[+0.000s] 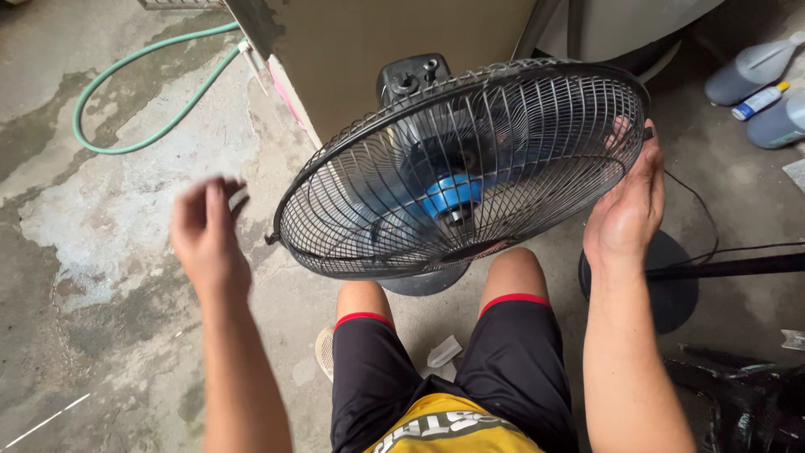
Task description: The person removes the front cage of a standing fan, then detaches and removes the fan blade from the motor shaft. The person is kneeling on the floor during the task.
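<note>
Fan head [461, 176], black wire grille over blue blades, was seen tilted face-up above the knees, in front of a tan cabinet [394, 50]. Its right rim was cupped by the right hand [627, 210], fingers curled over the edge. The left hand [205, 231] was held clear of the grille, loosely spread and blurred. The grille was judged light but springy, its thin wires easily bent; the stiffer outer rim was judged the better hold. A green hose [134, 101] lay on the concrete floor [84, 319].
</note>
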